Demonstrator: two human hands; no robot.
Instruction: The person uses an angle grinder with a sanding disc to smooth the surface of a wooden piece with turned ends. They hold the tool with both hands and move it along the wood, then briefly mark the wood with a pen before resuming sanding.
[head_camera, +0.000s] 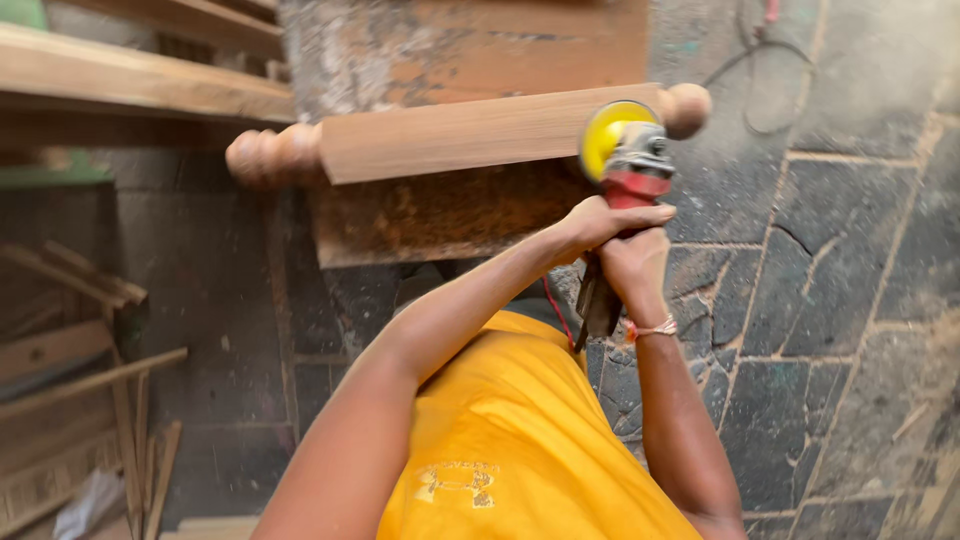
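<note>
Gripping the angle grinder (625, 160), both the left hand (600, 222) and right hand (632, 262) sit just below its yellow disc (603, 135).

Turned wooden post (470, 132) laid across frame centre, far from viewer, one knobbed end at left, other at right. Angle grinder (628, 160) set against post near right end, disc touching wood. Left hand (600, 222) clasped over grinder body just nearer than post; right hand (632, 262) directly below, gripping handle. Wooden board (450, 215) beneath and behind post. Timber planks (130, 75) far left; loose wooden slats (90, 400) near left. Stone floor (850, 300) at right.
</note>
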